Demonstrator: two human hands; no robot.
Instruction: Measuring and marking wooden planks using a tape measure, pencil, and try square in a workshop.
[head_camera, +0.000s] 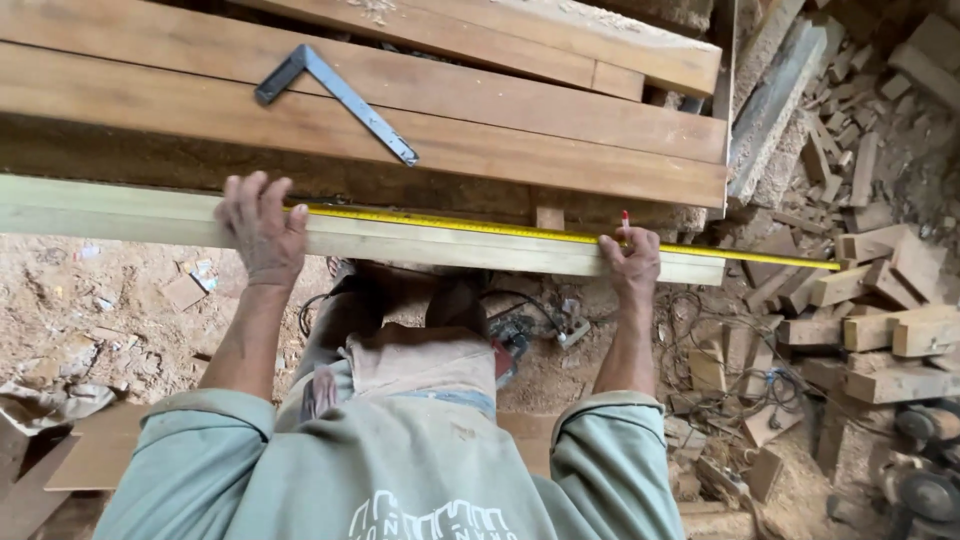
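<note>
A pale wooden plank (420, 240) lies across the near edge of the workbench. A yellow tape measure blade (480, 227) stretches along its top edge and runs out past the plank's right end. My left hand (258, 228) presses flat over the plank and pins the tape's left end. My right hand (630, 258) grips a red pencil (626, 220) with its tip up, resting on the tape and plank near the right end.
A metal try square (340, 92) lies on darker brown boards (500, 150) behind the plank. Offcut wood blocks (880, 300) are piled on the right. Cables and a power tool (515, 335) lie on the sawdust-covered floor below.
</note>
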